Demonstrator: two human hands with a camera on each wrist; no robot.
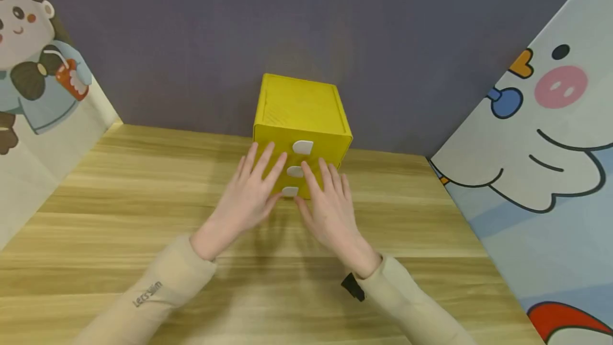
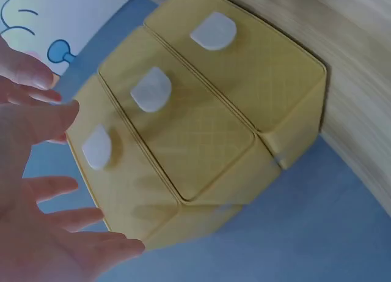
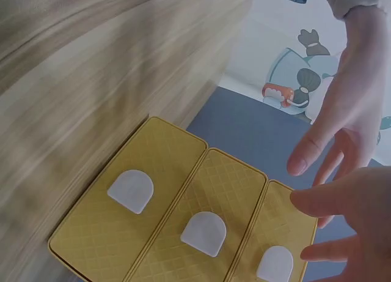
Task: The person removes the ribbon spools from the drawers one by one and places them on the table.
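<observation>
Yellow three-drawer box point(image 1: 303, 104)'s on the table point(image 1: 143, 185). Left hand point(image 1: 246, 196) and right hand point(image 1: 332, 213) are right in front of it, fingers spread, totally empty.

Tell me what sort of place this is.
Probably a walled booth or work nook: a yellow three-drawer box stands on a wood-grain surface before a dark back panel, with cartoon-printed panels on both sides.

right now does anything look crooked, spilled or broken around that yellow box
Nothing stands out: the yellow box stands upright on the wooden table, its three white tabs sit in a row, and no spill or damage shows.
</observation>
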